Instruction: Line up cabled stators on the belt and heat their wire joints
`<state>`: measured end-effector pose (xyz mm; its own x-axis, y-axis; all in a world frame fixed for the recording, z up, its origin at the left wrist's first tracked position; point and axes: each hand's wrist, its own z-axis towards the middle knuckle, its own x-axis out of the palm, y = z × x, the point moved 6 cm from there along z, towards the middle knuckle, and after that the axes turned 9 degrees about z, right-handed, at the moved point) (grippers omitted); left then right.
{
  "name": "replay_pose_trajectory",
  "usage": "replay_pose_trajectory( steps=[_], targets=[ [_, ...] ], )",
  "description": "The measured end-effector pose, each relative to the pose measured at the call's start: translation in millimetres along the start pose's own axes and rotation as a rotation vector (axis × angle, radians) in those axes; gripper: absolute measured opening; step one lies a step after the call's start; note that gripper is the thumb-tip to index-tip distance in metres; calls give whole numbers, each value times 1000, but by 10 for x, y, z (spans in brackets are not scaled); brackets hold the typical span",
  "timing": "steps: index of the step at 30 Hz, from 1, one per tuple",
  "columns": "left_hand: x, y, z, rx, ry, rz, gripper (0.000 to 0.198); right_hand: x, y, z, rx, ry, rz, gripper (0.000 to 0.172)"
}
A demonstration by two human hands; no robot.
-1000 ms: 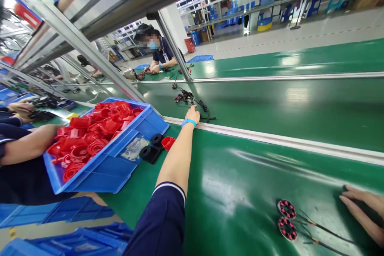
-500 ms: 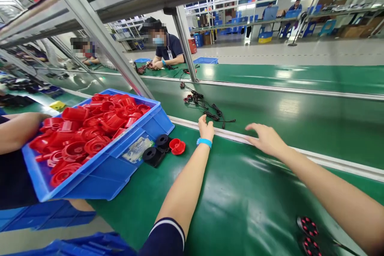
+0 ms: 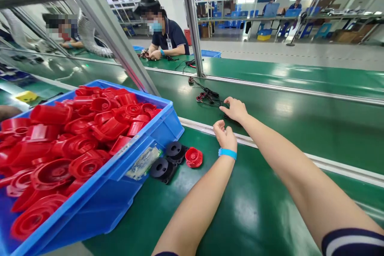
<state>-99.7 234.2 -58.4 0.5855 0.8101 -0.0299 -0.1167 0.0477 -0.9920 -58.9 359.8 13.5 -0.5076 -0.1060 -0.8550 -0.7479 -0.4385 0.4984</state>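
Note:
My right hand (image 3: pixel 235 110) reaches over the cables, its thumb and fingers apart, partly covering the black cable bundle (image 3: pixel 211 94) on the green belt. Small round red-and-black parts (image 3: pixel 201 97) are attached at the bundle's far-left end. My left hand (image 3: pixel 225 136), with a blue band on its wrist, hovers near the pale rail just in front of it; its fingers are loosely curled and apart, with nothing seen in them. On the bench left of this hand lie a red plastic housing (image 3: pixel 194 157) and two black square parts (image 3: pixel 163 169).
A blue crate (image 3: pixel 120 192) heaped with red plastic housings (image 3: pixel 81 136) fills the left side. A metal post (image 3: pixel 194 28) rises beyond the belt. Across it, a person in a mask (image 3: pixel 169 40) handles small parts. A yellow object (image 3: pixel 26 96) lies at far left.
My right hand has moved left onto the cable bundle. My left hand has shifted slightly right in view. The view has turned, and the crate looks larger and closer.

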Motion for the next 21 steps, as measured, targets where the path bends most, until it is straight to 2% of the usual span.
replay_pose_trajectory(
  steps=[6, 9, 15, 21],
  targets=[
    [22, -56, -64, -29, 38, -6, 29, 188, 29, 451, 13, 9, -3, 54],
    [42, -120, -100, -25, 69, 11, 27, 266, 23, 668, 17, 21, -5, 58],
    [47, -195, -149, -56, 116, 37, 29, 450, -63, 946, 57, 108, -3, 48],
    [35, -253, -137, -105, 141, 52, 31, 427, -262, 1031, 135, 73, -20, 39]
  ],
)
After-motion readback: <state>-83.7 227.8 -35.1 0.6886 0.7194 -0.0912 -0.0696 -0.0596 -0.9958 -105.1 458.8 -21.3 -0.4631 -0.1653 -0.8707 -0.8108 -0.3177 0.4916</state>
